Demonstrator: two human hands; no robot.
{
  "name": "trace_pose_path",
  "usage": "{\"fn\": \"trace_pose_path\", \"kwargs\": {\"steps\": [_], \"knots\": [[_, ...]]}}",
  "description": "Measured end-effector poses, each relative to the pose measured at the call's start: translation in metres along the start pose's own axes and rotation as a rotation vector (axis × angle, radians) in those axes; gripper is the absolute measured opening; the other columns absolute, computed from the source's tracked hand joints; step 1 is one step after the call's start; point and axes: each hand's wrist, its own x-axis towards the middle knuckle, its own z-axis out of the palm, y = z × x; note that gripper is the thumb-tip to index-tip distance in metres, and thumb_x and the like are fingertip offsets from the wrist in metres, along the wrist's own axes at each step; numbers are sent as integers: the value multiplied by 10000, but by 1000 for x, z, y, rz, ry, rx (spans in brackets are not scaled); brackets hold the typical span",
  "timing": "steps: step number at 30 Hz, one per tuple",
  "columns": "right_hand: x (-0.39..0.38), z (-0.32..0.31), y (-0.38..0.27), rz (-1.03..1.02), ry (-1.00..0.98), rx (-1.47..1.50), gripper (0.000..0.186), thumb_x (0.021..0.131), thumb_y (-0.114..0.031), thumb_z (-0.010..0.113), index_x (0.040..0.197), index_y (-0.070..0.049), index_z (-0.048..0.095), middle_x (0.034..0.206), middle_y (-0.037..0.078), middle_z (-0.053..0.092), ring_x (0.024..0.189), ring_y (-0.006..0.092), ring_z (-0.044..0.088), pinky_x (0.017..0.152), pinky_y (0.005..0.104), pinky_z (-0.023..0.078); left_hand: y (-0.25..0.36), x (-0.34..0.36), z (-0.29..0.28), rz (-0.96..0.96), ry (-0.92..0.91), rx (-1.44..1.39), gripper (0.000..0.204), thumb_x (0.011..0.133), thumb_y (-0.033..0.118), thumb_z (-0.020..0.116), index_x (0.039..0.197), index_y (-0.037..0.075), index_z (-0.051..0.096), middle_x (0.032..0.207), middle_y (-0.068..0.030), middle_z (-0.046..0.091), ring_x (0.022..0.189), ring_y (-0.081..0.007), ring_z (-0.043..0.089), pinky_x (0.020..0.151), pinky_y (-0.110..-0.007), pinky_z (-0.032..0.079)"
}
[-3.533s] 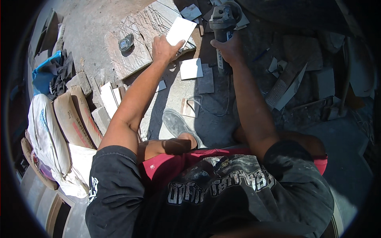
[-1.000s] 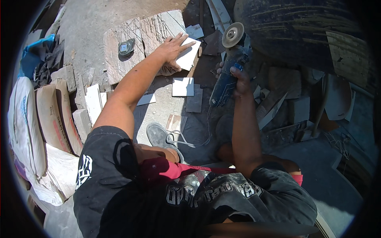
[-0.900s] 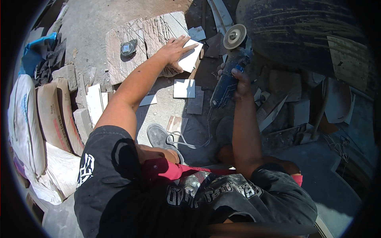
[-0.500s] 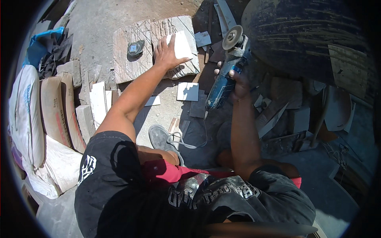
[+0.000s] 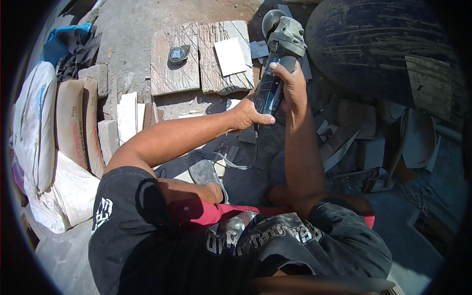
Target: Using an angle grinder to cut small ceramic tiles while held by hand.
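An angle grinder [image 5: 278, 54] with a grey head and blue body is lifted in front of me. My right hand [image 5: 290, 83] grips its body from the right. My left hand [image 5: 248, 114] is closed around the lower end of the body. A white square tile [image 5: 230, 55] lies on a scratched wooden board [image 5: 196, 61] to the left of the grinder, with no hand on it. A small round dark object [image 5: 178, 53] sits on the same board further left.
Stacked cement bags [image 5: 54, 132] stand at the left, with tile offcuts [image 5: 129, 115] beside them. A large dark drum [image 5: 373, 49] fills the upper right. Broken tile pieces [image 5: 344, 142] and rubble lie at the right. My shoe [image 5: 204, 172] rests on the ground below the board.
My left hand left the white tile and came back to the grinder's body. The grinder has been raised and now both hands hold it.
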Motion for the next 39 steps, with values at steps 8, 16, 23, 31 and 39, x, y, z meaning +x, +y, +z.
{"fn": "trace_pose_path", "kwargs": {"steps": [8, 16, 23, 31, 39], "knots": [[-2, -6, -1, 227, -526, 208, 661, 802, -246, 745, 1323, 66, 485, 1186, 200, 629, 1093, 292, 651, 916, 427, 562, 0, -12, -9, -74, -125, -208, 543, 781, 164, 847, 1232, 85, 555, 1043, -17, 597, 974, -145, 580, 870, -306, 494], [8, -18, 1, 144, -515, 171, 518, 808, -199, 720, 1220, 34, 509, 1012, 137, 657, 887, 235, 692, 795, 377, 587, 21, 4, -22, -48, -212, 262, 779, 689, 351, 915, 1307, 56, 544, 1127, -47, 620, 1051, -183, 590, 924, -340, 488], [9, -36, 3, 22, -296, -51, 461, 755, -91, 747, 1154, -29, 525, 921, 58, 624, 782, 155, 635, 713, 314, 524, -4, 42, -152, 55, 383, 1249, 1021, 637, 503, 896, 1436, 46, 456, 1470, -246, 447, 1357, -380, 442, 1115, -443, 394], [8, -47, 2, -39, -339, -147, 494, 757, -175, 743, 1183, -41, 532, 939, 49, 613, 815, 149, 621, 761, 314, 504, -4, 79, -193, -169, 439, 1596, 1504, 424, 607, 942, 1615, 311, 74, 1645, -232, 127, 1507, -459, 162, 1179, -624, 215], [21, -41, 12, -113, -114, -656, 627, 671, -181, 823, 1164, 45, 508, 1011, 163, 632, 909, 268, 638, 858, 369, 511, -28, 90, -178, 34, 563, 1502, 1455, 447, 575, 947, 1605, 271, 121, 1571, -268, 244, 1458, -480, 254, 1166, -589, 271]]}}
